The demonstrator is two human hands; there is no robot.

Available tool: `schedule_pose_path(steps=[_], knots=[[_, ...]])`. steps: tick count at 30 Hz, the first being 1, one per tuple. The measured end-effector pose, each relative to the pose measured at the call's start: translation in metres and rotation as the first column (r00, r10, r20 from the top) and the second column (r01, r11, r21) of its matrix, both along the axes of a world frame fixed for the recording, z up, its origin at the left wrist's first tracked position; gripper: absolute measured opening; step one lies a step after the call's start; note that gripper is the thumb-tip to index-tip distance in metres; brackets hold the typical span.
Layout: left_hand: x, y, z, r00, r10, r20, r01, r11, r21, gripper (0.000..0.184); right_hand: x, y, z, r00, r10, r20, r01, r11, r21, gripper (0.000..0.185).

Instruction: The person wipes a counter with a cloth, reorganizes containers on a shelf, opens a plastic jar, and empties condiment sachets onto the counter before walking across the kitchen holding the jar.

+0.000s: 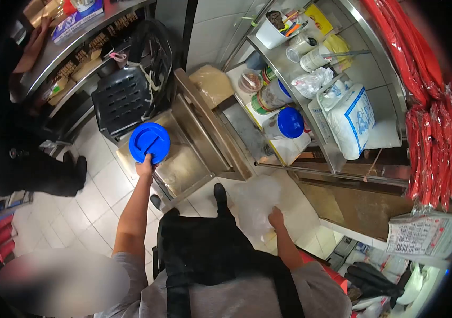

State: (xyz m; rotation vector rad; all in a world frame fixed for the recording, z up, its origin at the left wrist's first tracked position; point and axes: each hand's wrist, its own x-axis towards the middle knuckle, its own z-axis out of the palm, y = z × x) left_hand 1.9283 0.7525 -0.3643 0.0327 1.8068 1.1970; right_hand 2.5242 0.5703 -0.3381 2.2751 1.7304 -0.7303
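A round blue lid (pixel 150 139) with a raised bar across its top is gripped at its near edge by my left hand (pixel 145 167), fingers closed. It is held out over a low metal-edged surface; whether a container hangs beneath the lid is hidden. On the other side, my right hand (pixel 275 218) is closed on a clear plastic bag (pixel 256 204), which hangs over the tiled floor. The bag looks thin and crumpled, and its contents, if any, cannot be made out.
A black plastic chair (pixel 123 98) stands beyond the lid. Shelves on the right hold another blue-lidded jar (pixel 290 123), a white-and-blue bag (pixel 350 122) and a white pen tub (pixel 276 32). Red plastic-wrapped packets (pixel 431 143) hang far right. A person in black (pixel 24 153) stands at left.
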Motion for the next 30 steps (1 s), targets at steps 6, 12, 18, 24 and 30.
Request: schedule_pose_path(steps=[6, 12, 18, 24, 30], knots=[[-0.031, 0.009, -0.034, 0.945, -0.211, 0.250, 0.161, 0.965, 0.207, 0.071, -0.153, 0.075, 0.178, 0.901, -0.419, 0.110, 0.391, 0.896, 0.210, 0.041], [0.041, -0.033, 0.213, 0.299, -0.560, 0.773, 0.572, 0.754, 0.324, 0.103, -0.260, 0.126, 0.267, 0.995, -0.092, 0.037, 0.036, 0.685, 0.727, 0.049], [0.034, 0.031, 0.260, 0.372, -0.734, 0.567, 0.333, 0.676, 0.657, 0.038, -0.393, 0.159, 0.301, 0.355, 0.317, -0.879, 0.037, 0.935, 0.352, 0.025], [0.025, 0.088, 0.353, 0.872, -0.394, 0.290, 0.034, 0.640, 0.767, 0.036, -0.394, 0.205, 0.398, 0.752, 0.458, -0.474, 0.047, 0.681, 0.731, 0.072], [0.053, 0.111, 0.410, 0.759, -0.651, -0.026, 0.385, 0.416, 0.824, 0.033, -0.379, 0.232, 0.451, 0.795, 0.607, 0.019, -0.295, 0.360, 0.885, 0.108]])
